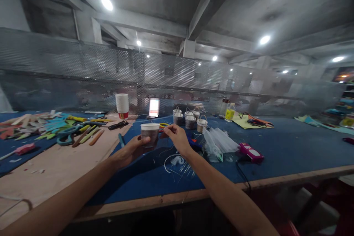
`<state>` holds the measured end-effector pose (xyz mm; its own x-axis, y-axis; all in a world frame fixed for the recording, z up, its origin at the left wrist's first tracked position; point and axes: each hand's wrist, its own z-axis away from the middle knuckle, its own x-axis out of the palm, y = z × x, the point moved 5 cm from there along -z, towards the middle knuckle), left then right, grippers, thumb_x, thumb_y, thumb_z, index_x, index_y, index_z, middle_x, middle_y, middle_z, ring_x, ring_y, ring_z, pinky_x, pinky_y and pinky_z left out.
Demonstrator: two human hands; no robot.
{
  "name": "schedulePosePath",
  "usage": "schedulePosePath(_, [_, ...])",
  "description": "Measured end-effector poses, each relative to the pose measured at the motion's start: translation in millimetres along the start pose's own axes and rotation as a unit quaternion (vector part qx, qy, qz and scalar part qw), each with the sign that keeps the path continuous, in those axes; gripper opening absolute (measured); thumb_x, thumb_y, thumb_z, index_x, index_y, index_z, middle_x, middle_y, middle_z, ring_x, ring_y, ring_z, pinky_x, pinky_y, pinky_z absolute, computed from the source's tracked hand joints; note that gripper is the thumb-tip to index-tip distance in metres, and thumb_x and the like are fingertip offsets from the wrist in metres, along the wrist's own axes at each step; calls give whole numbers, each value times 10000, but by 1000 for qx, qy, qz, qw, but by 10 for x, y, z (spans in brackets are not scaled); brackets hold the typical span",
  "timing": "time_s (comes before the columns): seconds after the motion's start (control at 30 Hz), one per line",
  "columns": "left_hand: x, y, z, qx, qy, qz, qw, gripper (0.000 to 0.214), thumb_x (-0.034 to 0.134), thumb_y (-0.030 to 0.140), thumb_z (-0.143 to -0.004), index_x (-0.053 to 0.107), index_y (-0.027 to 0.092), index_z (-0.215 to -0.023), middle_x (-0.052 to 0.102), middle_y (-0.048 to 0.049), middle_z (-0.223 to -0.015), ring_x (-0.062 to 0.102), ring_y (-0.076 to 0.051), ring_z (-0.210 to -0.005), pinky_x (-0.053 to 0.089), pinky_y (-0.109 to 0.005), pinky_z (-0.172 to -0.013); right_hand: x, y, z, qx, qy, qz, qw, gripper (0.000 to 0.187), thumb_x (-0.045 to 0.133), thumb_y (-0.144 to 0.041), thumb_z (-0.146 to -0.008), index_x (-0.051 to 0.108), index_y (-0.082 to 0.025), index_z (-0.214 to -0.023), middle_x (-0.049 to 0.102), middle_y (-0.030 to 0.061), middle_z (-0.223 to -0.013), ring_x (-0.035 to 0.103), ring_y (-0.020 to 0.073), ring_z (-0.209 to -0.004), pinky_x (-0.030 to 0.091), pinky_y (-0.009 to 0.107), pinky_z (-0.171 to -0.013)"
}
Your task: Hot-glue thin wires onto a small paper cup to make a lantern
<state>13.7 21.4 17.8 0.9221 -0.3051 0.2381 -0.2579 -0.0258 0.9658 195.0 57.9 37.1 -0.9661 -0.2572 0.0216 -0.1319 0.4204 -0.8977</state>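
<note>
My left hand is wrapped round a small paper cup with a white rim and a dark brownish outside, held upright above the blue tabletop. Close to the cup's right side, my right hand has its thumb and fingers pinched together; anything between them is too small to make out. Below the hands lie thin clear strands and white scraps. Several small cups with looped handles stand behind my right hand.
A stack of white paper cups stands at the back left, near scissors and coloured strips. Rightward are a clear plastic bag, a magenta device with a cord and a yellow-labelled bottle. A perforated metal screen runs behind.
</note>
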Motion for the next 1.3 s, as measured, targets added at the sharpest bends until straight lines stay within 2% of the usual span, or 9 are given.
schedulePosePath(0.2, [95, 34, 27, 7, -48, 7, 999, 556, 847, 441, -782, 757, 185, -1267, 745, -158, -1323, 644, -332, -1230, 476, -423, -1030, 16, 59, -19, -5, -2, -14, 1000, 301, 733, -505, -825, 631, -224, -861, 750, 12, -785, 764, 230, -802, 599, 382, -875])
schedulePosePath(0.4, [138, 69, 40, 11, -59, 2, 998, 522, 830, 427, -785, 772, 195, -1249, 738, -153, -1351, 610, -372, -1310, 480, -437, -1029, 4, 52, -8, -17, 8, 9, 1000, 249, 716, -458, -837, 656, -217, -856, 746, 16, -815, 744, 219, -812, 598, 368, -867])
schedulePosePath(0.6, [92, 28, 16, 11, -64, -1, 998, 525, 795, 427, -827, 748, 217, -1306, 710, -134, -1405, 599, -369, -1319, 504, -411, -973, -3, -3, 4, -21, 14, 35, 999, 245, 708, -460, -835, 648, -222, -831, 739, 5, -778, 738, 220, -784, 596, 360, -839])
schedulePosePath(0.9, [94, 6, 12, 0, -62, -4, 998, 589, 843, 433, -764, 747, 217, -1303, 726, -159, -1372, 633, -364, -1274, 499, -438, -986, 19, 11, 10, -9, 2, 9, 1000, 238, 718, -447, -830, 637, -223, -824, 741, 8, -792, 740, 217, -786, 597, 360, -840])
schedulePosePath(1.13, [135, 15, -3, 13, -61, -21, 998, 649, 893, 450, -700, 764, 195, -1283, 733, -179, -1353, 610, -415, -1306, 497, -484, -1002, -20, 55, 1, -17, 9, 55, 998, 277, 709, -494, -842, 654, -223, -829, 740, 16, -798, 734, 222, -796, 588, 353, -829])
schedulePosePath(1.3, [164, 2, -5, 27, -48, -24, 998, 609, 897, 422, -690, 780, 209, -1248, 753, -171, -1318, 621, -409, -1302, 484, -483, -1013, -34, 48, -15, -9, 17, 82, 996, 246, 728, -448, -827, 666, -212, -800, 732, 14, -782, 716, 220, -791, 575, 354, -831])
